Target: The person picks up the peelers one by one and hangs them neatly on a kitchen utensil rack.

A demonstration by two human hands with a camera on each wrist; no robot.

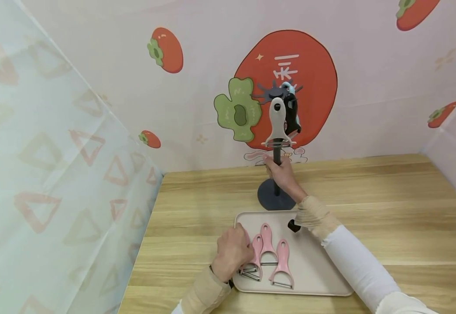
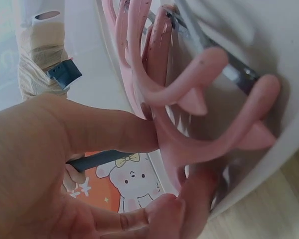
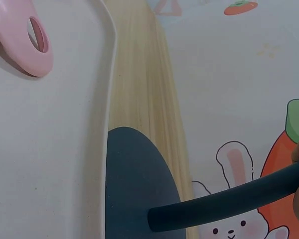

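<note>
Low at the tray's left side, my left hand (image 1: 231, 253) pinches a pink Y-shaped peeler (image 2: 192, 147) between thumb and finger. Its handle is mostly hidden by the hand in the head view. Several more pink peelers (image 1: 282, 257) lie on the beige tray (image 1: 318, 266), blades toward me. Behind the tray, my right hand (image 1: 284, 175) grips the dark upright pole of a utensil stand (image 1: 269, 198), below its top. On the stand's hooks hang a white peeler (image 1: 278, 117) and a black peeler (image 1: 292, 109), with a light blue item (image 1: 288, 86) partly hidden behind.
The wooden table (image 1: 400, 218) extends on both sides of the tray. A wall cloth (image 1: 196, 96) with persimmon prints stands right behind the stand, and a patterned curtain (image 1: 55, 174) slants along the left. My right forearm crosses over the tray's right side.
</note>
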